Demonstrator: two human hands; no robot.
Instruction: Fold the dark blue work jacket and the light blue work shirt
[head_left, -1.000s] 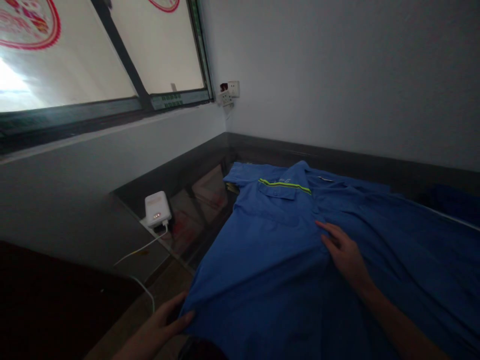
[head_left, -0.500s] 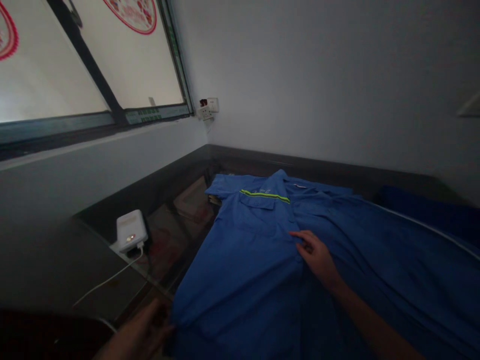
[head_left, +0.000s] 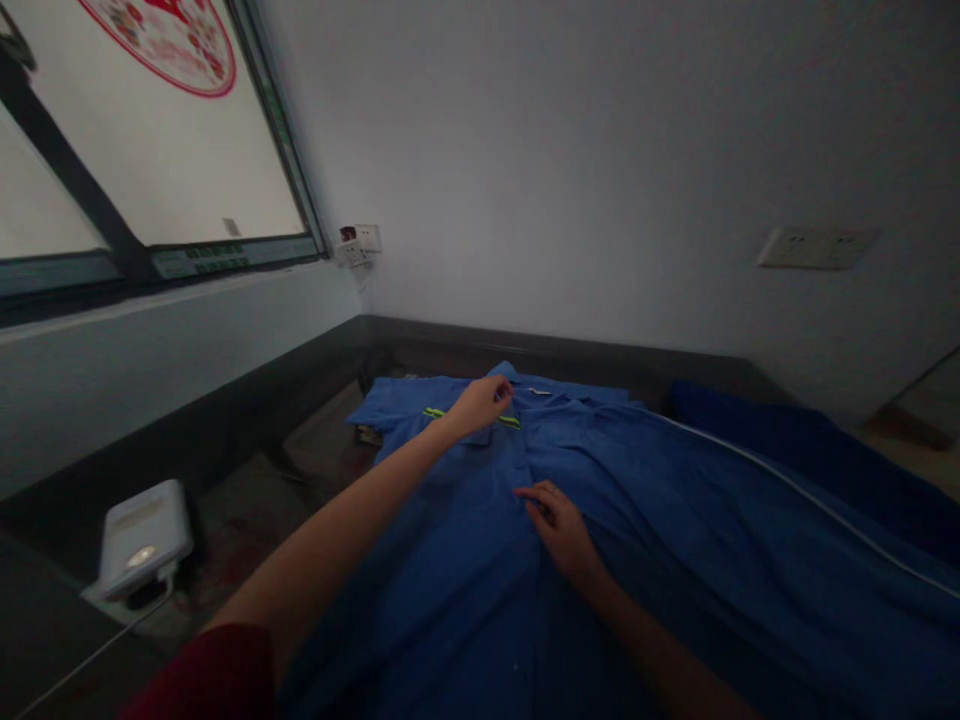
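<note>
A blue short-sleeved shirt (head_left: 450, 560) lies front up, its collar toward the wall. A yellow-green stripe crosses its chest, partly covered by my left forearm. My left hand (head_left: 486, 400) is at the front edge just below the collar, fingers bent and closed on the cloth. Lower down the same edge, my right hand (head_left: 559, 525) pinches the shirt between thumb and forefinger, the other fingers curled. More blue cloth (head_left: 720, 540) spreads to the right beneath and beside the shirt.
On the left a white power bank-like device (head_left: 146, 540) with a white cable sits at the dark table's (head_left: 307, 440) edge. A darker blue cloth (head_left: 795, 450) lies at the right beyond a white line. Wall sockets (head_left: 817, 247) and a window (head_left: 187, 150) are behind.
My left hand has moved from the shirt's lower left side up to near the collar. The right hand stays at the front edge. The view has swung to the right.
</note>
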